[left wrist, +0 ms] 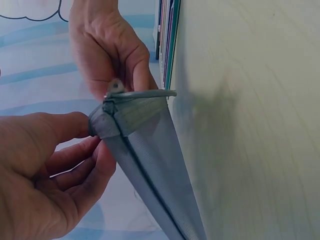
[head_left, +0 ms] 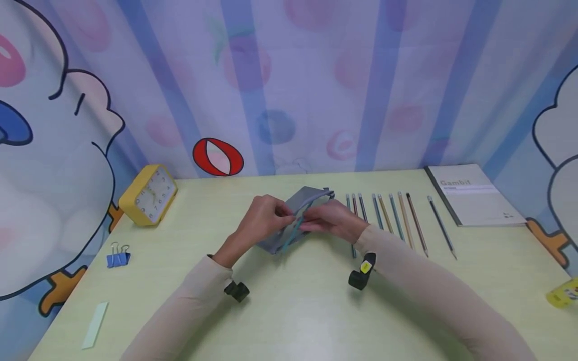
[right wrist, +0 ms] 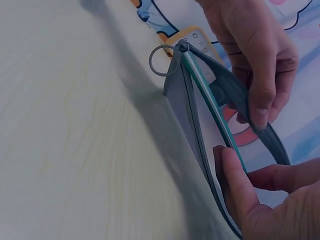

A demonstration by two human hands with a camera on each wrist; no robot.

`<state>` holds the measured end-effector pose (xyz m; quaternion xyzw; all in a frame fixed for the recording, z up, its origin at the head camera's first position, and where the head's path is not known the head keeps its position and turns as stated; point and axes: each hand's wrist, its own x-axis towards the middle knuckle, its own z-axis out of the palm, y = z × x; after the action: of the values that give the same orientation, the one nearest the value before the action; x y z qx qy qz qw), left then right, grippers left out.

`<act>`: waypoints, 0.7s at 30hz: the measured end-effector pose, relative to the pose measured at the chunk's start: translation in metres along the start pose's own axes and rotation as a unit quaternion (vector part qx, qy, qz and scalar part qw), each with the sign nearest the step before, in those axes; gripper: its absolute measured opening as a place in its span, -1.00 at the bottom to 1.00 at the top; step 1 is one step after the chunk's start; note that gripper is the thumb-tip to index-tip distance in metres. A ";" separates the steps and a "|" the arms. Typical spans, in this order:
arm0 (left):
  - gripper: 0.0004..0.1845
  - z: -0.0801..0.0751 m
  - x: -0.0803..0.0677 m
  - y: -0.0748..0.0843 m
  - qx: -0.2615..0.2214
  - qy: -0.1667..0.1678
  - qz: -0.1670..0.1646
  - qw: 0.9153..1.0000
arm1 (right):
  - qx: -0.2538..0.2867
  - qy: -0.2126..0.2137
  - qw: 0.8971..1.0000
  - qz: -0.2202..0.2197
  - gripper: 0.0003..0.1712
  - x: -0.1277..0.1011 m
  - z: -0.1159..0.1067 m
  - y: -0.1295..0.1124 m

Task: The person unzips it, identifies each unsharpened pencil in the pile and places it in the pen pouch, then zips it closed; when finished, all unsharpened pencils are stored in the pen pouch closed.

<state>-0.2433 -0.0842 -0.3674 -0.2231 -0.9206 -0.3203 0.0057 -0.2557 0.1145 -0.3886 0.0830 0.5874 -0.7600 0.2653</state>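
A grey zip pouch is held up on edge at the middle of the pale green table. My left hand grips its near left side, fingers curled round the fabric. My right hand pinches the other side. In the right wrist view the pouch gapes open along its zip, with a teal pencil lying in the mouth. The thumb of my right hand presses one lip, and the left hand pulls the other. A metal ring hangs at the pouch's far end.
A row of several pencils lies just right of the hands, with a notebook beyond it. A yellow clock stands at the back left, a blue binder clip and a white strip lie near the left edge.
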 end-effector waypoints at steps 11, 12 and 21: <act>-0.87 0.002 0.000 0.001 -0.005 0.006 0.004 1.000 | -0.002 0.039 0.999 -0.031 -0.61 0.013 0.009 0.003; -0.87 0.002 0.000 0.001 -0.005 0.006 0.006 1.000 | -0.001 0.039 0.999 -0.033 -0.58 0.013 0.009 0.003; -0.87 0.001 0.001 0.002 0.008 0.012 0.016 1.000 | -0.009 0.032 0.998 -0.045 -0.56 0.011 0.012 0.003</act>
<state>-0.2435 -0.0818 -0.3675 -0.2342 -0.9194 -0.3152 0.0235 -0.2613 0.0994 -0.3920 0.0789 0.6056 -0.7627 0.2126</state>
